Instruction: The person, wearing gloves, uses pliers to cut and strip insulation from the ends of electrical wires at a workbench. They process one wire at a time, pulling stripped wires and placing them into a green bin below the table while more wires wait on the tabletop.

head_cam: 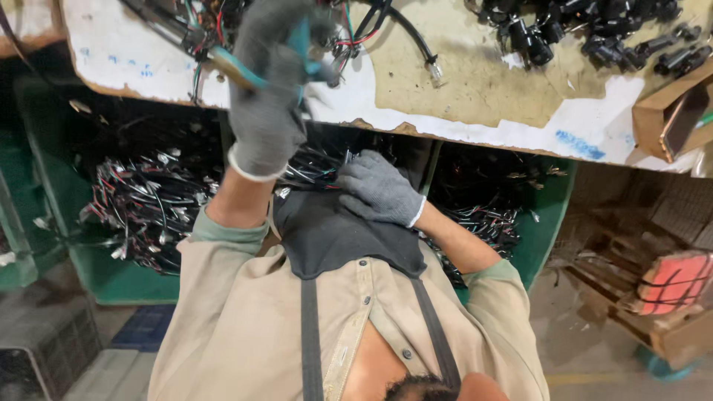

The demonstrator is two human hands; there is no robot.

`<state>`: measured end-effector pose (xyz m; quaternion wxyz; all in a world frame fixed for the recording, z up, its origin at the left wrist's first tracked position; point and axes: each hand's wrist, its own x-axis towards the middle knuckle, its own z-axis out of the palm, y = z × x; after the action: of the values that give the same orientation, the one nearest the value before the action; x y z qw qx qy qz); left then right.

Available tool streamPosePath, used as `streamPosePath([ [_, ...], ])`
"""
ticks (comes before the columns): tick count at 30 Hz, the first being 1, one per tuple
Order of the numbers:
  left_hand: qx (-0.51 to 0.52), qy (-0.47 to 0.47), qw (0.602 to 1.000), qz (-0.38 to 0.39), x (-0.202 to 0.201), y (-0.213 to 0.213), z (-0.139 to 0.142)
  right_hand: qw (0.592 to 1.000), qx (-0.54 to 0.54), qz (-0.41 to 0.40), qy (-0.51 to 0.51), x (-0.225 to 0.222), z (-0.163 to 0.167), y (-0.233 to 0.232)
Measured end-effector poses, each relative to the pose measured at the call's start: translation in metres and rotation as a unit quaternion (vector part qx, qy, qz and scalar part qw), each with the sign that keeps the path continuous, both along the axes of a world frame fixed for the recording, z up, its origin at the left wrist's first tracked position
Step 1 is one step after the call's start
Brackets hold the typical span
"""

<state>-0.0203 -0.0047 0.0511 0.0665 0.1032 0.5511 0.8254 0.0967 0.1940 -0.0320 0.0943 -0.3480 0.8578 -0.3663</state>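
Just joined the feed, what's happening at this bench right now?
A person in grey knit gloves stands at a worn workbench. The left hand is raised at the bench edge, gripping a teal-handled tool next to a wire harness bundle. The right hand rests low on a dark apron, holding nothing visible. Green bins of wiring sit under the bench, and black connectors lie on top.

Both knit gloves (379, 189) were grey (white at the cuffs), the tool handles (301, 44) teal, the crates (553, 223) green, the apron (334, 238) black.
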Motion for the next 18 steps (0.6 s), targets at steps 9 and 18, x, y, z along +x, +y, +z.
streamPosePath([
  [9,-0.656,0.326,0.679,0.052,-0.008,0.031,-0.09,0.966,0.024,-0.232,0.107,-0.032,0.013,0.061],
  [18,-0.544,0.146,0.826,-0.02,0.0,0.014,-0.125,0.853,0.105,-0.404,0.313,-0.121,-0.007,0.131],
])
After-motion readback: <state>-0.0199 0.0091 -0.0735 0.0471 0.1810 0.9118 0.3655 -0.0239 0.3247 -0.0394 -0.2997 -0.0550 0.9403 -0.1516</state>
